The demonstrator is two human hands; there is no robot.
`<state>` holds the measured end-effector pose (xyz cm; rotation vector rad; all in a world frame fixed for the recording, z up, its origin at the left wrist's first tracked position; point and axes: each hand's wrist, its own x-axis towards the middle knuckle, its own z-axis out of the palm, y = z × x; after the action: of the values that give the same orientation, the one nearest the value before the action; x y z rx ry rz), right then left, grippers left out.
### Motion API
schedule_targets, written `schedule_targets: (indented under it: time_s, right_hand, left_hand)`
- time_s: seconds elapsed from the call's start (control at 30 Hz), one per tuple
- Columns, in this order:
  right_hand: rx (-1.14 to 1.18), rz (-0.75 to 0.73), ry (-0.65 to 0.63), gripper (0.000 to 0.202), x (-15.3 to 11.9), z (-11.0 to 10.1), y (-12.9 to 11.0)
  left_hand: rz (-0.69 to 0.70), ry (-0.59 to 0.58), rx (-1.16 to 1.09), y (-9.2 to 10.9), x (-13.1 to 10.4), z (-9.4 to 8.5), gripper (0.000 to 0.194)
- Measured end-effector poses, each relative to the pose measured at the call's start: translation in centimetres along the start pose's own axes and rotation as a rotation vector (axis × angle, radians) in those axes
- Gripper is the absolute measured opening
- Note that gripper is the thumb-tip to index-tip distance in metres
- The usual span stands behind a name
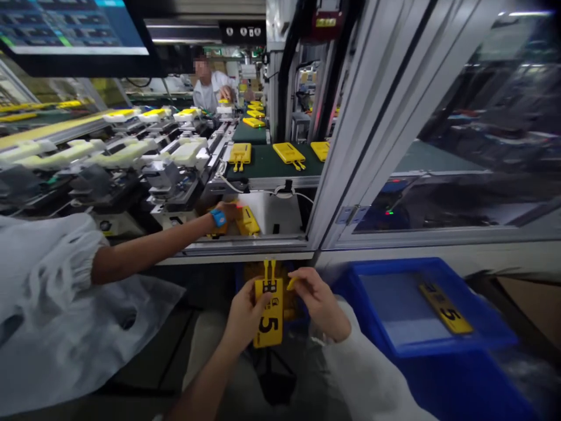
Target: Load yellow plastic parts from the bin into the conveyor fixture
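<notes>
My left hand [243,313] is wrapped round the left edge of a yellow power bank [272,327], its thumb over the front. The power bank is upright, with a large black 5 on its face and two short yellow cables [269,270] sticking up from its top. Just right of it, my right hand [316,297] pinches a small yellow piece [291,283] between thumb and fingers, apart from the power bank. What exactly the small piece is cannot be made out.
A blue tray [377,316] at the right holds another yellow power bank [447,309]. A co-worker's arm [158,241] reaches in from the left to yellow units on a metal shelf [280,213]. Behind it, a green conveyor [263,164] carries yellow units. Another person [209,88] works farther back.
</notes>
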<state>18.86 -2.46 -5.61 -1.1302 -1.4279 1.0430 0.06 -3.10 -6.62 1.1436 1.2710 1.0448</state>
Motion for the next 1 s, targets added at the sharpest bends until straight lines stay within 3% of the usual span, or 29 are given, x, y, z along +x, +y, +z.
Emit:
schedule_targets:
  time_s: [0.1, 0.2, 0.3, 0.5, 0.6, 0.7, 0.8, 0.9, 1.0]
  right_hand:
    - [-0.214, -0.118, -0.147, 0.025, 0.0, 0.5, -1.9]
    - [-0.279, -0.161, -0.210, 0.019, 0.1, 1.2, -2.8]
    - [-0.307, -0.257, -0.227, 0.009, 0.2, 1.9, -3.2]
    - [-0.347, -0.340, -0.171, 0.011, 0.1, 2.9, -3.4]
    - [-0.295, -0.260, -0.103, 0.016, -0.2, 3.5, -2.7]
    - [-0.042, -0.017, -0.028, 0.025, -0.9, 4.9, -1.6]
    - [0.186, 0.221, -0.001, 0.033, -1.6, 6.7, -0.7]
    - [0.171, 0.233, 0.050, 0.034, -2.0, 8.1, -0.7]
    - [0.143, 0.203, 0.108, 0.033, -1.9, 8.7, -0.9]
  left_hand:
    - [0.045, -0.080, 0.130, 0.4, -0.8, -0.7, 0.042]
    - [0.080, -0.122, 0.232, 1.2, -1.3, -1.2, 0.040]
    - [0.100, -0.157, 0.243, 1.7, -1.6, -1.5, 0.039]
    - [0.093, -0.170, 0.148, 1.5, -1.6, -2.1, 0.042]
    - [0.031, -0.182, 0.005, 1.4, -1.8, -2.3, 0.043]
    - [-0.019, -0.185, -0.139, 1.5, -2.1, -1.9, 0.040]
    - [-0.062, -0.073, -0.249, 1.4, -2.2, -0.7, 0.037]
    - [-0.110, 0.137, -0.333, 1.0, -1.9, 0.9, 0.036]
    - [-0.080, 0.231, -0.384, 0.8, -1.5, 1.7, 0.036]
